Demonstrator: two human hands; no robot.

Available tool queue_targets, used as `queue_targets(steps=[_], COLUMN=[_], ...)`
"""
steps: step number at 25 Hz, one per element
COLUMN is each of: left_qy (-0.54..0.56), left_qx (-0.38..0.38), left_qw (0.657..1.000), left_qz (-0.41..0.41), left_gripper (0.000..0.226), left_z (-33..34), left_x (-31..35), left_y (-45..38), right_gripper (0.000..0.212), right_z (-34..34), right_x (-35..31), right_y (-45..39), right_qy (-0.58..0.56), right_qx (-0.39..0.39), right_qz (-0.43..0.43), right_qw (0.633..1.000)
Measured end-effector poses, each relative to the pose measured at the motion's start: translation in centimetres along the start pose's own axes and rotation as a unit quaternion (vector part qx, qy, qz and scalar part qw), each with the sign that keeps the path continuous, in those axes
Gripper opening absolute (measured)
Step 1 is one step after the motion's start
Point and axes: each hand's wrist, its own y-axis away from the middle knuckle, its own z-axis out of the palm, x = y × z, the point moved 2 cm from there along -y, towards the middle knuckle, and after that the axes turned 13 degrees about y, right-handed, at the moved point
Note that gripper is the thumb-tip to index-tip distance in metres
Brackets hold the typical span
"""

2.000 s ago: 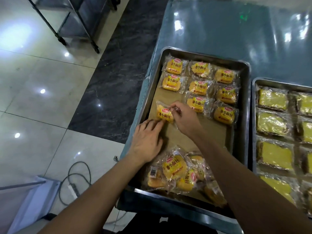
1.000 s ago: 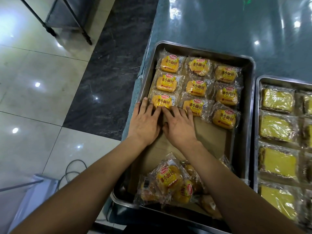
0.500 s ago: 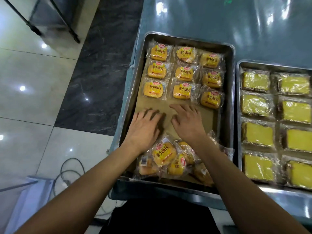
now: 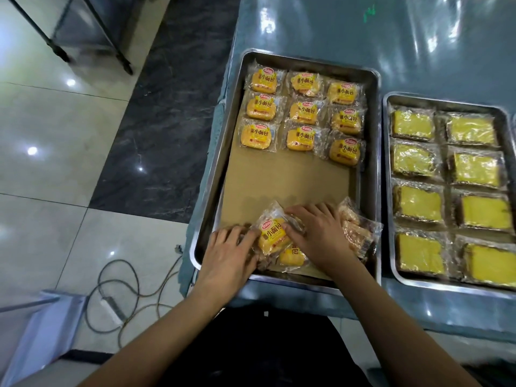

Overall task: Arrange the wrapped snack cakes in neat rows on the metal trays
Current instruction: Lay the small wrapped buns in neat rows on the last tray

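Step in hand: we judge we are picking the next wrapped snack cake (image 4: 272, 237) from the loose pile (image 4: 353, 231) at the near end of the left tray (image 4: 215, 174).
Left grip: our left hand (image 4: 227, 254) lies on the near-left part of the pile, fingertips against the top cake's left edge; fingers look slightly curled, but we cannot tell whether they pinch the wrapper.
Right grip: our right hand (image 4: 318, 233) rests on the pile, thumb and forefinger touching the same cake's right edge; a real pinch is likely but not plain to see.
How to do it well: we should lift one cake only, by its wrapper seam, so the rest of the pile does not drag along. We should set it label up, just below the left cake of the nearest row (image 4: 300, 139), square to the tray wall, and then fill rightward.
Risk: the right-hand column sits slightly lower than the others, so we should align to the left two columns.
Left tray contents: brown paper liner (image 4: 284, 182), nine cakes in three rows of three at the far end, a bare stretch of liner in between, and the pile near us.
Right tray (image 4: 386, 191): eight wrapped yellow cake slices (image 4: 418, 203) show in two columns, touching or nearly so.
Tabletop (image 4: 307, 26): glossy blue, carrying both trays side by side.
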Motion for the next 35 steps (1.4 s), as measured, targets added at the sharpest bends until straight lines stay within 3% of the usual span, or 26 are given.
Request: queue_targets(steps=[5, 11, 18, 27, 30, 35], left_qy=[0.014, 0.088, 0.101, 0.019, 0.003, 0.017], left_qx=[0.043, 0.033, 0.034, -0.048, -0.055, -0.109], left_qw=[0.999, 0.996, 0.994, 0.999, 0.998, 0.994], left_qz=[-0.03, 0.004, -0.009, -0.008, 0.008, -0.003], left_gripper=[0.044, 0.044, 0.048, 0.053, 0.054, 0.056], left_z=[-0.4, 0.3, -0.7, -0.1, 0.6, 1.8], left_x=[0.5, 1.4, 1.9, 5.3, 5.4, 5.7], left_y=[0.5, 0.9, -2.5, -11.9, -11.8, -12.3], right_gripper=[0.028, 0.012, 0.02, 0.039, 0.037, 0.047], right_z=[-0.2, -0.1, -1.4, -2.7, -2.4, -1.6], right_x=[-1.0, -1.8, -1.3, 4.4, 4.5, 4.8], right_y=[0.9, 1.3, -0.2, -3.6, -3.6, -3.5], right_qy=[0.01, -0.026, -0.04, 0.071, 0.096, 0.118], right_qx=[0.008, 0.029, 0.066, -0.034, -0.019, -0.075], right_qz=[0.018, 0.04, 0.074, 0.151, 0.129, 0.118], right_qw=[1.0, 0.998, 0.994, 0.985, 0.987, 0.983])
